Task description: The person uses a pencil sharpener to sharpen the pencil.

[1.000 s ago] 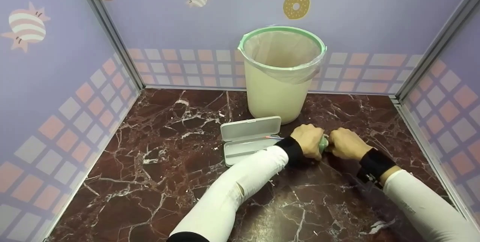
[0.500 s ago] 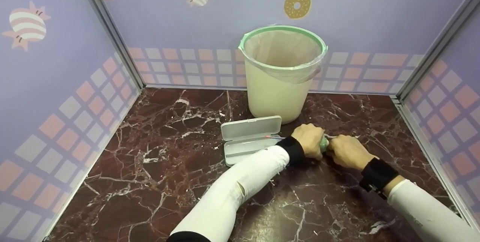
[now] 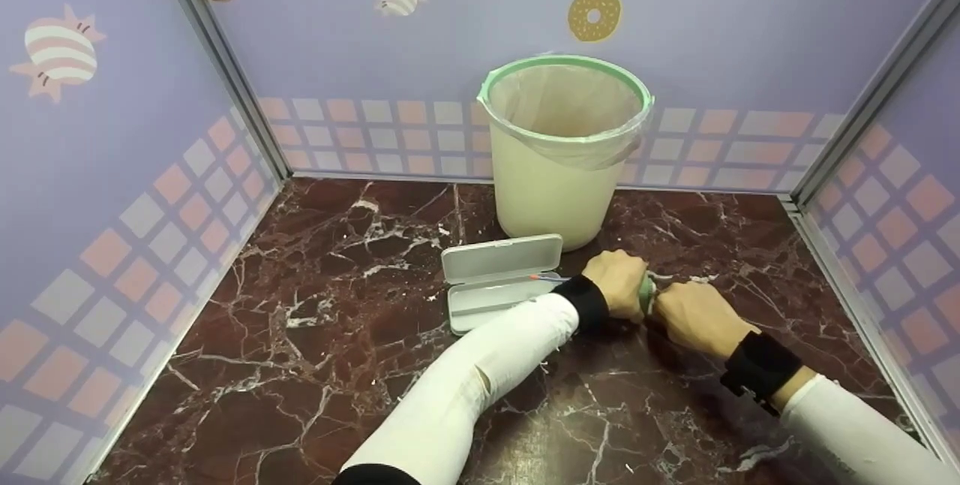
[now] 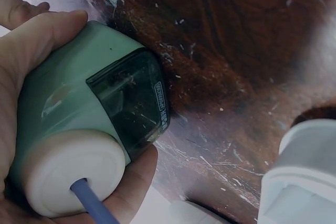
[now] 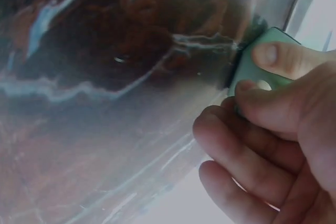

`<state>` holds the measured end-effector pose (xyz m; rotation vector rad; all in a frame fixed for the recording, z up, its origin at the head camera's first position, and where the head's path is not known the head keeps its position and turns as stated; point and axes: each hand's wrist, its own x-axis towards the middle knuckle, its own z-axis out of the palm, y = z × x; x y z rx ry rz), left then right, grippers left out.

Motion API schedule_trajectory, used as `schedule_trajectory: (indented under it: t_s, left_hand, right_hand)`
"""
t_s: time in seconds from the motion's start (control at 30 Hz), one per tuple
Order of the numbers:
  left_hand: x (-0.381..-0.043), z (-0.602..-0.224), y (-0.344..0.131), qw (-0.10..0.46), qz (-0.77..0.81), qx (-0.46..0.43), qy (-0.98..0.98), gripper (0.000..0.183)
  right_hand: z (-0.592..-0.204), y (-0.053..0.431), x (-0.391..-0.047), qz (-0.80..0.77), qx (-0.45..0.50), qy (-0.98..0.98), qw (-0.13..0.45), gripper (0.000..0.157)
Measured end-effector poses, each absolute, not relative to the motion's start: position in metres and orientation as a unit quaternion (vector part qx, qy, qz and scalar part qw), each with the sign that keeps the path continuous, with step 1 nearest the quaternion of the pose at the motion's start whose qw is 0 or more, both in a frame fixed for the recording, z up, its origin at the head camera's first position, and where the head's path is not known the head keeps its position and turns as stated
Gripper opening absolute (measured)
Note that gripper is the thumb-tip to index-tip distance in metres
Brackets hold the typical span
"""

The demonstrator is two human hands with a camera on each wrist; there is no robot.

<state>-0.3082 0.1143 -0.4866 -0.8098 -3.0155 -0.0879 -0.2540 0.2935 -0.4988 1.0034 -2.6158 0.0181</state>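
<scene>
A green pencil sharpener (image 4: 68, 85) with a dark see-through shavings drawer (image 4: 131, 103) lies in the grip of my left hand (image 3: 616, 284). Thumb and fingers wrap round its body in the left wrist view. From the round cream front sticks a blue-purple pencil (image 4: 93, 202), its orange end pointing left in the head view. On the other side, my right hand (image 3: 699, 315) has thumb and index finger pinched together close against the sharpener's back, at the crank side. The crank itself is mostly hidden by those fingers.
An open white pencil case (image 3: 501, 263) lies left of my left hand, lid raised. Behind it stands a cream waste bin (image 3: 551, 196) with a green rim and a plastic liner. Patterned panels (image 3: 360, 57) enclose the dark marbled tabletop (image 3: 315, 350).
My right hand has come down a little toward me and slightly right at the crank side. The left hand, sharpener and pencil case have stayed about where they were.
</scene>
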Motion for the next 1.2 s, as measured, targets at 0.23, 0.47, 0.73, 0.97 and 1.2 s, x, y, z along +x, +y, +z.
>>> schedule_trajectory:
  t_s: [0.23, 0.47, 0.73, 0.97, 1.2]
  left_hand:
    - [-0.304, -0.484, 0.111, 0.004, -0.029, -0.256, -0.966, 0.048]
    - [-0.315, -0.496, 0.116, -0.001, -0.032, -0.259, -0.965, 0.046]
    - [-0.308, -0.484, 0.115, -0.020, -0.030, -0.273, -0.961, 0.046]
    - [-0.308, -0.475, 0.110, -0.015, -0.031, -0.282, -0.959, 0.050]
    - [-0.309, -0.476, 0.108, -0.013, -0.036, -0.292, -0.956, 0.052]
  right_hand:
    - [-0.485, 0.296, -0.245, -0.010, 0.382, -0.906, 0.180, 0.041]
    - [-0.464, 0.300, -0.246, -0.027, 0.381, -0.907, 0.178, 0.035]
    - [-0.445, 0.301, -0.251, 0.016, 0.357, -0.920, 0.160, 0.029]
    - [-0.437, 0.297, -0.260, 0.030, 0.343, -0.925, 0.163, 0.024]
    - [-0.435, 0.297, -0.266, 0.034, 0.334, -0.925, 0.176, 0.025]
